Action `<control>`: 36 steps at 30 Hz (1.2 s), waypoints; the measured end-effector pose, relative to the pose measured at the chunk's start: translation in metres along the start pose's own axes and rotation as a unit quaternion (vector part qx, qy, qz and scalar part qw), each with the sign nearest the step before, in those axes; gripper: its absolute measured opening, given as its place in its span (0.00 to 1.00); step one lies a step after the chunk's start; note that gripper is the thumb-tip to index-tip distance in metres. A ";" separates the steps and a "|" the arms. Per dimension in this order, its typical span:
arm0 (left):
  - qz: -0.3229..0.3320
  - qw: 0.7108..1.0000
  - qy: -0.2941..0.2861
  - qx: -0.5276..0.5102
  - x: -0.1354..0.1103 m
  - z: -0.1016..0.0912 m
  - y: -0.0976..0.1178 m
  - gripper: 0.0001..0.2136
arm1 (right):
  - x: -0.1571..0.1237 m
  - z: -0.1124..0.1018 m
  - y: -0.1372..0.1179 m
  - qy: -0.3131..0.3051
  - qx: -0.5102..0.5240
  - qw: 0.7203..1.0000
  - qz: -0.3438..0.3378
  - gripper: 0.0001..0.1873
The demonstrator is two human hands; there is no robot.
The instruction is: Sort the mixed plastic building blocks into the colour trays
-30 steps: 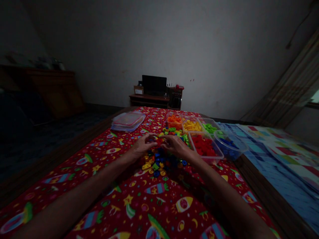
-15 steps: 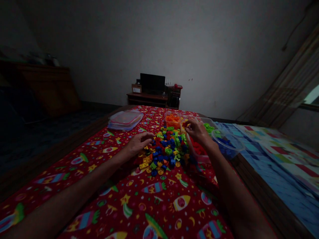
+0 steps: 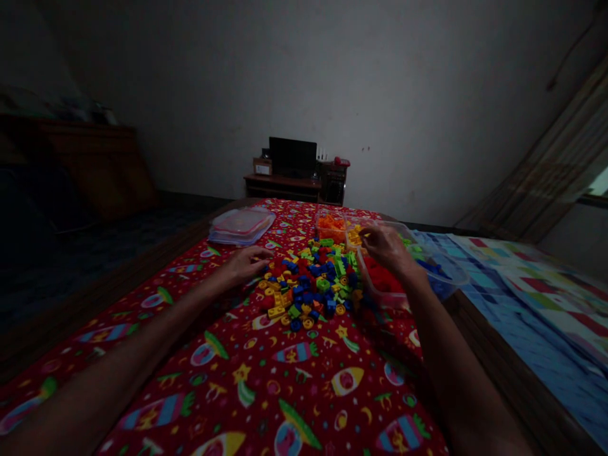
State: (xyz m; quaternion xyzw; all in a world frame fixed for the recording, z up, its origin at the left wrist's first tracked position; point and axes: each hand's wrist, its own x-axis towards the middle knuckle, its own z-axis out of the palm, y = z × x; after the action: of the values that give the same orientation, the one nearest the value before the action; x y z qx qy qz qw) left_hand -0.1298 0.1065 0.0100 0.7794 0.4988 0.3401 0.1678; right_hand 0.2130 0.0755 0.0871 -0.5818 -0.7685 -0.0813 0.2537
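Observation:
A pile of mixed toy building bricks (image 3: 313, 278) in red, blue, yellow, green and orange lies on the red patterned cloth (image 3: 266, 392). At the pile's left edge rests my left hand (image 3: 244, 265), its fingers loosely stretched with nothing visible in them. My right hand (image 3: 390, 252) is over the clear boxes, beside the box of yellow bricks (image 3: 354, 234), with thumb and fingertips pinched together. Whatever they hold, if anything, is too small to make out. A box of red bricks (image 3: 381, 277) stands below that hand.
Behind the pile is a box of orange bricks (image 3: 331, 227). Green bricks (image 3: 412, 245) and a box of blue bricks (image 3: 439, 272) are on the right. Stacked clear lids (image 3: 241, 227) lie at the far left. Beyond the cloth stands a desk with a monitor (image 3: 292, 157).
My left hand has drawn back leftward from the pile's upper part to its edge. My right hand has shifted slightly right, still over the boxes. The view has turned a little.

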 end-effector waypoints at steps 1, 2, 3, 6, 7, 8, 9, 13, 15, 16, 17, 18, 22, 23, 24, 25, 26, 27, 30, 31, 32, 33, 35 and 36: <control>0.008 1.000 -0.009 0.009 -0.001 0.003 0.000 0.17 | -0.001 0.004 -0.010 -0.025 0.003 0.999 -0.022 0.13; 0.017 1.000 -0.019 0.017 -0.002 0.006 0.002 0.16 | -0.003 0.009 -0.020 -0.049 0.003 0.998 -0.039 0.13; 0.026 0.999 -0.031 0.025 -0.003 0.009 0.004 0.15 | -0.005 0.014 -0.028 -0.069 0.005 0.996 -0.055 0.13; 0.047 0.996 -0.059 0.047 -0.006 0.016 0.012 0.14 | -0.012 0.032 -0.046 -0.107 0.021 0.988 -0.113 0.13; 0.048 0.995 -0.063 0.055 -0.007 0.018 0.014 0.14 | -0.015 0.039 -0.049 -0.111 0.032 0.983 -0.139 0.13; 0.047 0.995 -0.065 0.061 -0.007 0.020 0.015 0.14 | -0.017 0.045 -0.052 -0.112 0.045 0.978 -0.168 0.13; 0.044 0.995 -0.065 0.066 -0.007 0.021 0.015 0.14 | -0.019 0.050 -0.054 -0.110 0.056 0.973 -0.194 0.13; 0.034 0.996 -0.031 0.078 -0.003 0.020 0.011 0.16 | -0.021 0.068 -0.060 -0.097 0.076 0.965 -0.232 0.19; 0.031 0.996 0.012 0.084 0.004 0.016 0.009 0.18 | -0.016 0.072 -0.063 -0.093 0.087 0.966 -0.226 0.20; 0.030 0.995 0.032 0.086 0.009 0.013 0.009 0.18 | -0.013 0.073 -0.065 -0.090 0.093 0.966 -0.225 0.20; 0.028 0.995 0.043 0.085 0.014 0.011 0.008 0.18 | -0.008 0.074 -0.068 -0.087 0.096 0.966 -0.221 0.20; 0.025 0.995 0.047 0.080 0.019 0.009 0.007 0.17 | -0.003 0.075 -0.072 -0.089 0.093 0.968 -0.217 0.20; -0.011 1.000 0.020 0.010 0.037 0.010 0.002 0.18 | 0.012 0.081 -0.086 -0.180 0.009 0.966 -0.184 0.16; -0.021 0.999 0.017 -0.020 0.040 0.012 0.001 0.20 | 0.014 0.084 -0.088 -0.199 -0.009 0.964 -0.177 0.16; -0.028 0.998 0.014 -0.054 0.042 0.014 0.000 0.21 | 0.014 0.087 -0.089 -0.206 -0.018 0.963 -0.172 0.16; -0.031 0.995 0.008 -0.091 0.042 0.017 0.000 0.23 | 0.014 0.090 -0.089 -0.201 -0.018 0.965 -0.168 0.16; -0.033 0.991 -0.002 -0.128 0.042 0.019 0.000 0.24 | 0.013 0.092 -0.088 -0.189 -0.010 0.968 -0.166 0.16; -0.035 0.986 -0.015 -0.165 0.040 0.021 0.001 0.26 | 0.012 0.093 -0.086 -0.175 0.000 0.971 -0.162 0.16; -0.054 0.967 -0.047 -0.244 0.034 0.023 0.008 0.28 | 0.009 0.090 -0.079 -0.136 0.027 0.980 -0.141 0.14; -0.061 0.964 -0.051 -0.256 0.032 0.023 0.011 0.28 | 0.008 0.087 -0.077 -0.119 0.036 0.983 -0.134 0.13; -0.066 0.962 -0.051 -0.261 0.030 0.023 0.013 0.28 | 0.009 0.083 -0.073 -0.103 0.045 0.985 -0.128 0.13; -0.067 0.961 -0.052 -0.262 0.030 0.023 0.015 0.28 | 0.010 0.078 -0.069 -0.088 0.053 0.987 -0.121 0.12; -0.060 0.964 -0.058 -0.254 0.030 0.023 0.016 0.28 | 0.013 0.067 -0.058 -0.066 0.064 0.991 -0.096 0.12; -0.053 0.965 -0.062 -0.249 0.031 0.024 0.015 0.27 | 0.015 0.060 -0.051 -0.057 0.064 0.993 -0.079 0.12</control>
State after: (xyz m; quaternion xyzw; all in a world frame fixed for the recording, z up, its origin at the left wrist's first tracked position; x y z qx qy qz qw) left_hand -0.0945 0.1288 0.0133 0.7053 0.4275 0.3953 0.4044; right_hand 0.1447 0.0977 0.0513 -0.5059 -0.8285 -0.0187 0.2393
